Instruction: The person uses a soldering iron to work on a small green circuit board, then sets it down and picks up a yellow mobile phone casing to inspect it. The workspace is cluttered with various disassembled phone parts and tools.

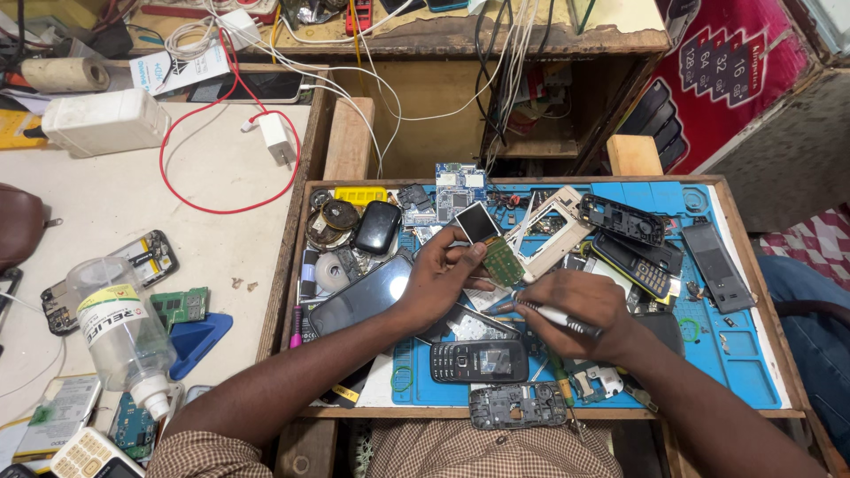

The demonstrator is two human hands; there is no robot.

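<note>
Head view: a small phone circuit board [492, 248] with its screen attached is being held by the left hand [443, 270], fingers closed on its left edge, above the blue mat [753, 354] in the wooden tray on the bench. Long axis is running diagonally, screen end pointing up-left, green keypad end down-right. A white-handled tool [560, 317] is being gripped by the right hand [580, 310], tip pointing left, just below the board.

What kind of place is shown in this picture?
Probably a mobile phone repair bench. A blue work mat carries opened phones and loose parts, and the left hand holds a small circuit board.
</note>
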